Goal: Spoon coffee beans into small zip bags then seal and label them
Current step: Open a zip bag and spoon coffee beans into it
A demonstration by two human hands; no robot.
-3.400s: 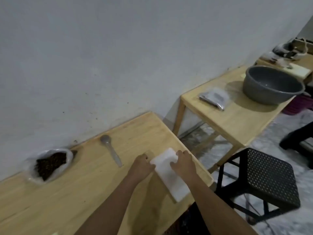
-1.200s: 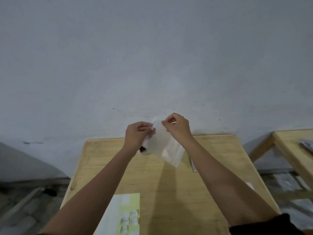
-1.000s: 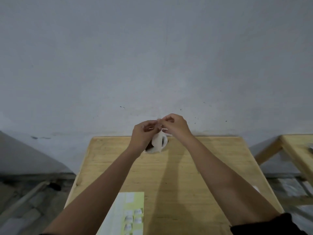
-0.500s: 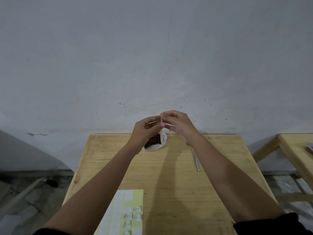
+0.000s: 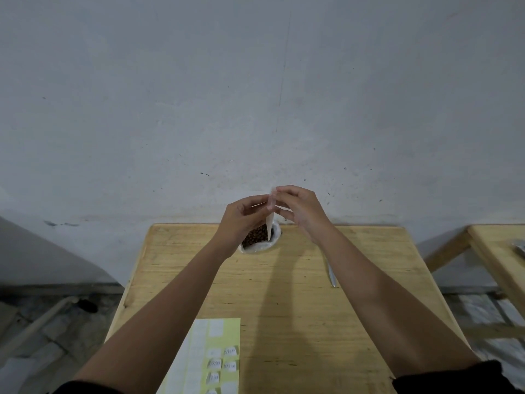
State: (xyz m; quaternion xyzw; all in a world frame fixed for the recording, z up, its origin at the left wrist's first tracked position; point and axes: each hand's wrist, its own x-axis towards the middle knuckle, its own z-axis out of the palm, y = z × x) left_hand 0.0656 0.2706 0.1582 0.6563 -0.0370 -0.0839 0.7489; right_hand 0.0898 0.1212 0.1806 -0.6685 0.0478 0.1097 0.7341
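Note:
Both hands are raised over the far edge of the wooden table (image 5: pixel 284 302). My left hand (image 5: pixel 241 220) and my right hand (image 5: pixel 298 211) pinch the top of a small clear zip bag (image 5: pixel 270 223), which hangs edge-on between them. Right under it stands an open white bag of coffee beans (image 5: pixel 257 238), against the wall. The spoon (image 5: pixel 331 275) lies on the table to the right, partly hidden by my right forearm. A yellow-green label sheet (image 5: pixel 210 356) with several white stickers lies at the near edge.
A grey wall (image 5: pixel 255 95) rises directly behind the table. A second wooden table (image 5: pixel 500 251) stands to the right, with a gap between. The floor shows at left and right.
I lifted a zip bag from the stack at the table's right end and brought it up over the beans. In the last second my hands closed together at its top.

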